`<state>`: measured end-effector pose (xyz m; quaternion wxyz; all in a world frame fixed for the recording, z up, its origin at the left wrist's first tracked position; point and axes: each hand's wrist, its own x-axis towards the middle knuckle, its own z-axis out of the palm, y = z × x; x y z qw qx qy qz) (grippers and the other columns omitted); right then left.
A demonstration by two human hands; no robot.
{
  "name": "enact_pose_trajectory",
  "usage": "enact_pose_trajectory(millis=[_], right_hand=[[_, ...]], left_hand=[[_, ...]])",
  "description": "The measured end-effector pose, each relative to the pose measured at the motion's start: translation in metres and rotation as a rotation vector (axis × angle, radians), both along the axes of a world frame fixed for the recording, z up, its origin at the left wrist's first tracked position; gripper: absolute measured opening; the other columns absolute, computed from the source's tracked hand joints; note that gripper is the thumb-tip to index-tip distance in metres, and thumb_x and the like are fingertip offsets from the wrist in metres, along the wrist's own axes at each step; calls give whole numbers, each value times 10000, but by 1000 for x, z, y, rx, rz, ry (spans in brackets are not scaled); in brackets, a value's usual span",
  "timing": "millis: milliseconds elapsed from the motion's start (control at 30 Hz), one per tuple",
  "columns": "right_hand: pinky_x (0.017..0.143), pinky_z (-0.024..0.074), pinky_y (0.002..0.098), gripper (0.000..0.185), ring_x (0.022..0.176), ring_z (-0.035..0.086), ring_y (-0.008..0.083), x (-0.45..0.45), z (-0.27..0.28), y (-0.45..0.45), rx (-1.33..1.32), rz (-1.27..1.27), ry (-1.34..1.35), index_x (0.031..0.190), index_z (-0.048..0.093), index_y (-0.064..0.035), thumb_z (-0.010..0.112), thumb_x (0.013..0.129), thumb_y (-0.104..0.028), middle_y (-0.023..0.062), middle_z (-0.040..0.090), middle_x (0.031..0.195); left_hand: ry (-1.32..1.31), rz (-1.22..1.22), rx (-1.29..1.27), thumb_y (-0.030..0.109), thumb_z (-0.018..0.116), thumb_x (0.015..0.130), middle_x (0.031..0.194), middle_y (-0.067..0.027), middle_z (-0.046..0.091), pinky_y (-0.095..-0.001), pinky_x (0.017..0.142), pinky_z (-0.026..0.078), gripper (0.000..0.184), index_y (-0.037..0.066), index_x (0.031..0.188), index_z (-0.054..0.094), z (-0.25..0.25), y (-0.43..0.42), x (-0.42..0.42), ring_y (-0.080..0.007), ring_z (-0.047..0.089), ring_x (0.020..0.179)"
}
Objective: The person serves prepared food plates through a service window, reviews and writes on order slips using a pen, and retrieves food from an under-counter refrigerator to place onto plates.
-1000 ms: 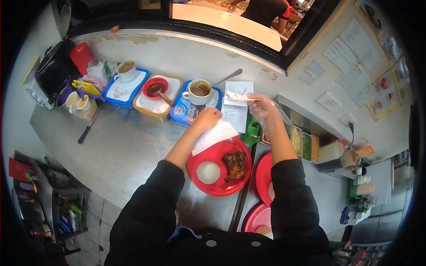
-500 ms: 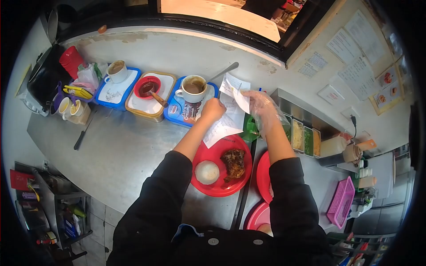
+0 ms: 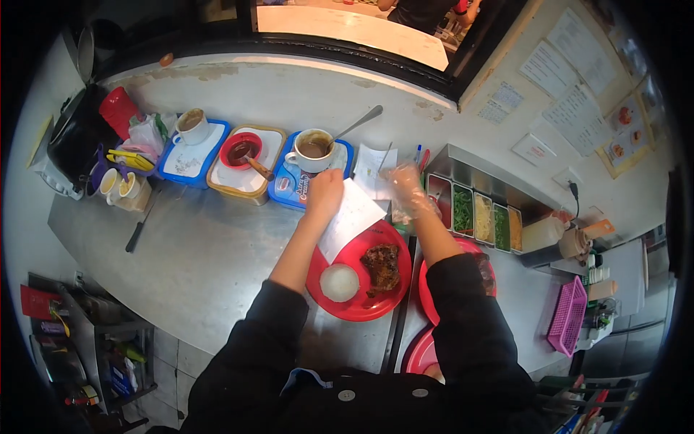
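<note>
My bare left hand (image 3: 325, 195) is closed on a white paper slip (image 3: 354, 215), which hangs over the edge of a red plate (image 3: 356, 309). On that plate are a mound of white rice (image 3: 339, 282) and a dark grilled piece of meat (image 3: 381, 267). My right hand (image 3: 410, 192), in a clear plastic glove, is beside other white papers (image 3: 367, 160) lying near the wall. Its fingers are blurred, so their grip is unclear. Just behind my left hand, a white cup of brown sauce (image 3: 313, 150) with a spoon stands on a blue-rimmed tub (image 3: 289, 189).
A red bowl of dark sauce (image 3: 241, 150) and another white cup (image 3: 192, 127) stand on tubs to the left. A knife (image 3: 135, 233) lies on the steel counter (image 3: 195, 253). Metal trays of toppings (image 3: 483, 217) and a pink basket (image 3: 567, 317) are to the right.
My left hand has moved left and slightly down with the paper slip. My right hand has come down and left; the paper it held up is no longer raised.
</note>
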<state>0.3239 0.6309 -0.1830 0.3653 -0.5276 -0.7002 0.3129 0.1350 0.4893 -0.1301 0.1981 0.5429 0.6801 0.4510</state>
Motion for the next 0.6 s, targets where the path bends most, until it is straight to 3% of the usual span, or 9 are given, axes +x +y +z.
enact_pose_trajectory(millis=[67,133,167,233,300,367,400,467,600], right_hand=[[646,493,329,343,649,606,238,-8,51,-32,-38,-179,-377,890,632,40,732,653,-187,137,627,739],[666,489,336,371,704,606,226,-3,82,-61,114,-200,-272,924,625,33,729,673,-220,122,629,784],[687,485,342,400,758,606,214,1,93,-76,262,-214,-176,959,618,26,726,694,-253,107,630,829],[719,458,340,453,852,582,208,14,112,-118,64,-67,235,985,579,47,685,744,-322,131,613,906],[694,448,299,351,833,563,147,20,193,-218,-241,89,630,1009,578,53,634,808,-229,97,613,903],[681,435,245,276,794,552,116,33,202,-267,-486,156,1124,987,592,55,630,807,-151,83,611,896],[681,435,245,276,794,552,116,37,217,-291,-480,152,1128,987,592,55,630,807,-151,83,611,896],[637,444,224,185,748,559,100,43,246,-333,-266,122,802,940,614,49,631,787,-54,84,614,900],[587,454,216,155,703,562,91,80,226,-355,-208,-39,791,888,627,46,662,755,-23,88,612,874]], left_hand=[[57,-42,38,181,417,831,764,-244,580,-404,652,443,282,-44,762,573,8,-32,-12,-374,567,714],[78,-157,232,121,438,815,729,-184,610,-326,575,429,220,-35,752,579,27,-64,-20,-246,572,621],[87,-165,233,121,438,815,729,-184,610,-326,575,429,220,-35,752,579,39,-77,-19,-246,572,621],[-918,-261,106,49,475,828,765,-114,640,-250,572,441,133,-22,826,587,68,-101,-12,-112,580,639],[-954,-242,145,39,501,837,795,-102,645,-233,590,452,108,-26,882,576,109,-126,12,-93,583,668],[-992,-228,186,28,527,846,824,-89,650,-217,608,463,114,-29,938,565,136,-145,34,-75,587,698],[-1002,-273,175,47,543,854,833,-100,651,-219,627,476,146,-35,976,545,145,-152,44,-90,597,716],[-1012,-334,157,66,559,862,842,-110,652,-221,646,488,188,-41,1013,525,156,-164,62,-105,608,734],[-1001,-401,174,75,593,846,867,-126,651,-228,618,502,214,-42,1010,522,165,-181,95,-119,618,748]])
